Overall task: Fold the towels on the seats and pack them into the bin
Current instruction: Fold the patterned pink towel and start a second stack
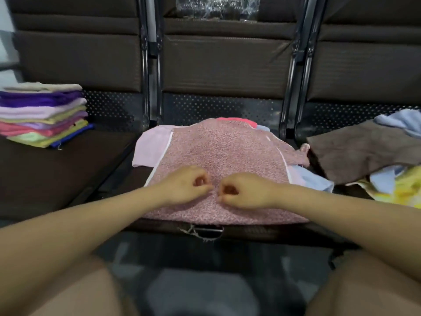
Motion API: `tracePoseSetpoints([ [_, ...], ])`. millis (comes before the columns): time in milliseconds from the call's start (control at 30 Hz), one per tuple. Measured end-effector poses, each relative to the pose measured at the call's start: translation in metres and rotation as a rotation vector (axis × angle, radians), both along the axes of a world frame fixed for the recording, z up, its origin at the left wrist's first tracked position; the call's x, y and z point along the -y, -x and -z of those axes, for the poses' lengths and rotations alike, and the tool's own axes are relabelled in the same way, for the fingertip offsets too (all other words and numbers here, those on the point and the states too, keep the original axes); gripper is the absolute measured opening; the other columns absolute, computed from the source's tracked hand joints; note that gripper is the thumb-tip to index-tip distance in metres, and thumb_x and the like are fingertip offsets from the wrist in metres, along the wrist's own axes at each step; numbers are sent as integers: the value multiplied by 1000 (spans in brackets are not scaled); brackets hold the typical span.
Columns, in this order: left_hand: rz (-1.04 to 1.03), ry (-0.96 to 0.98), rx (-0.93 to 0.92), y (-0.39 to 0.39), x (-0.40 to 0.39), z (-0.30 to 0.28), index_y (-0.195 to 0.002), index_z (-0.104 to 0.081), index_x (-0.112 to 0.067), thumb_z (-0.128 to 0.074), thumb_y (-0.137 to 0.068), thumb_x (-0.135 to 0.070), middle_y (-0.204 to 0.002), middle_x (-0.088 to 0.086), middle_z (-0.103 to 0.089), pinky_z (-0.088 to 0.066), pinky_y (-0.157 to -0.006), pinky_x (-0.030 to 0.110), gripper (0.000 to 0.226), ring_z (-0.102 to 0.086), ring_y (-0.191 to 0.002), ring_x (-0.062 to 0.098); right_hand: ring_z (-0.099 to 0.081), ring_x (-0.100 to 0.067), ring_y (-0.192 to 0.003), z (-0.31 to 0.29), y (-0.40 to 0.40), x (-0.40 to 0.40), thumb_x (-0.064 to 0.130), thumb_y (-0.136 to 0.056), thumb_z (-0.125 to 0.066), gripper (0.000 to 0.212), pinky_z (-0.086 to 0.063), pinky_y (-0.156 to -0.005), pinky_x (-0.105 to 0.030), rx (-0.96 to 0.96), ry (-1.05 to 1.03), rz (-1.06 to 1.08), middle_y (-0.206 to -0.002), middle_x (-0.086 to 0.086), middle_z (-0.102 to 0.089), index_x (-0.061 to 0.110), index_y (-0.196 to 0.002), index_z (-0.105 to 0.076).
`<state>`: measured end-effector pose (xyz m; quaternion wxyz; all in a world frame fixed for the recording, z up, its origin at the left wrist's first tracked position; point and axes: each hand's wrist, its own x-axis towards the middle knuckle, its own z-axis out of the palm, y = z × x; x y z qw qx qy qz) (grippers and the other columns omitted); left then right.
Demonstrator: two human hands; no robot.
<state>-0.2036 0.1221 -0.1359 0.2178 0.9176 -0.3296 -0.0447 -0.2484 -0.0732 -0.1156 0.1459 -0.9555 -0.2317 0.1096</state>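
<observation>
While both curl, left hand (186, 187), right hand (245, 190), pinching speckled towel (218, 151)

Soft, even indoor light, fairly dim on the dark seat backs (218, 65); shadows are faint. Glare glints off plastic wrap (217, 6) at the top. Wide-angle bending curves the edges, and the whole frame is slightly blurred, most at the bottom.

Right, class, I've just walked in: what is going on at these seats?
A person is folding towels on a row of dark seats. Both hands, the left hand and right hand, pinch the middle of a pink speckled towel spread on the centre seat. A stack of folded towels sits on the left seat, and a loose pile, topped by a brown towel, waits on the right. No bin is in view.
</observation>
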Motion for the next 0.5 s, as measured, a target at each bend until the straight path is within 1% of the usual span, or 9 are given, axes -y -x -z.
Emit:
tracePoseSetpoints([
  [100, 75, -8, 14, 19, -16, 11, -86, -56, -29, -62, -86, -47, -83, -11, -50, -37, -69, 23, 19, -46, -80, 3, -52, -12, -80, -2, 20, -2, 53, -82, -66, 41, -45, -74, -32, 12, 27, -106, -91, 9, -56, 20, -105, -57],
  [167, 99, 19, 21, 24, -27, 13, -91, -57, -28, -55, -82, -59, -88, -10, -50, -40, -73, 21, 33, -47, -83, 4, -50, -9, -85, -1, 25, 3, 60, -75, -69, 54, -44, -75, -31, 60, 76, -157, -97, 11, -52, 23, -111, -53],
  [200, 118, 30, 25, 25, -31, 14, -92, -59, -27, -51, -80, -63, -89, -10, -50, -41, -75, 23, 38, -47, -85, 5, -50, -9, -89, 2, 26, 4, 60, -75, -68, 55, -43, -76, -31, 100, 119, -181, -100, 11, -52, 23, -113, -53],
  [233, 141, 50, 32, 27, -35, 13, -92, -60, -26, -49, -80, -64, -89, -10, -51, -42, -78, 25, 41, -48, -86, 6, -50, -11, -91, 5, 25, 5, 57, -78, -67, 51, -43, -76, -32, 137, 135, -197, -103, 9, -54, 23, -113, -54],
  [267, 158, 70, 46, 29, -39, 13, -92, -61, -25, -48, -82, -64, -90, -9, -52, -42, -79, 26, 42, -48, -87, 7, -53, -14, -91, 6, 23, 4, 50, -83, -65, 41, -43, -75, -33, 157, 105, -195, -102, 5, -57, 20, -110, -57],
  [333, 163, 78, 85, 32, -42, 13, -96, -62, -21, -41, -85, -68, -92, -8, -54, -42, -81, 28, 52, -49, -89, 9, -55, -18, -82, 3, 14, 4, 35, -93, -58, 23, -42, -73, -33, 119, -23, -130, -90, 1, -62, 13, -96, -63],
  [400, 126, 32, 142, 35, -40, 15, -105, -60, -20, -38, -82, -72, -97, -8, -54, -42, -81, 28, 61, -49, -93, 10, -55, -19, -78, -1, 4, 9, 28, -97, -53, 21, -43, -75, -34, 35, -137, -31, -82, 1, -63, 12, -88, -64],
  [433, 107, 0, 190, 33, -39, 15, -106, -60, -19, -38, -82, -70, -97, -7, -55, -43, -79, 30, 61, -51, -93, 11, -56, -19, -79, -3, 0, 10, 28, -98, -52, 21, -44, -77, -36, 7, -182, 5, -81, 0, -63, 13, -87, -63],
  [500, 75, -23, 238, 27, -36, 12, -100, -60, -17, -39, -89, -55, -89, -8, -54, -43, -73, 34, 45, -55, -90, 18, -56, -17, -79, -4, 0, 12, 39, -94, -57, 23, -44, -74, -35, -1, -210, 11, -84, 2, -63, 17, -90, -61],
])
